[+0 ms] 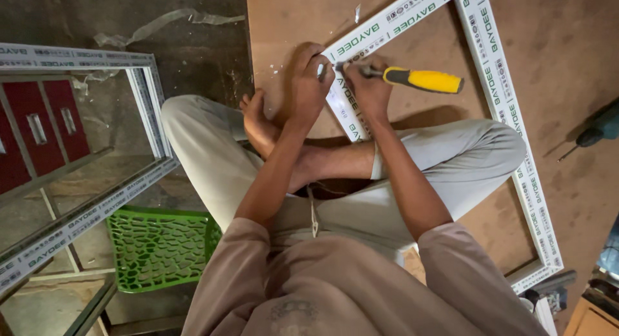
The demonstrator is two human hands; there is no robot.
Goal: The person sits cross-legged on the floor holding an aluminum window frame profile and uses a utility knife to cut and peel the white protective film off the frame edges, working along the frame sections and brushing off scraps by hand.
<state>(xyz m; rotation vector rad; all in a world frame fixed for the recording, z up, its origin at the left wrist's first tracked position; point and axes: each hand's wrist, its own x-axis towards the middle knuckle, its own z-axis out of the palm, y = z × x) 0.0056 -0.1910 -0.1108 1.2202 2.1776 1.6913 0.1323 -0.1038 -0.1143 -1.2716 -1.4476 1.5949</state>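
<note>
At the far left we see a second white frame [77,226] leaning, well apart from the white window frame [503,110] that we take as our landmark, with dark red panels [39,123] showing behind it. Nearer the landmark but still left of it, a green plastic crate [158,246] sits on the floor beside our crossed legs.

Our left hand [308,84] rests at the landmark's near-left corner, fingers curled and pressed down on the corner joint, so they are narrow and bracing the profile rather than spread. Just beside it, touching the same corner, our right hand [367,84] is closed around the metal shank of a yellow-handled chisel [422,80]; its handle points right, across the opening of the landmark, and its tip meets the corner between the two hands. We cannot tell the exact shape of the tip, as the fingers hide it.

The landmark itself lies flat on a brown board [567,46], its top rail running up to the right and its right rail passing under our right knee. Right of the landmark, near the picture's edge, a dark drill [596,131] lies on the board.
</note>
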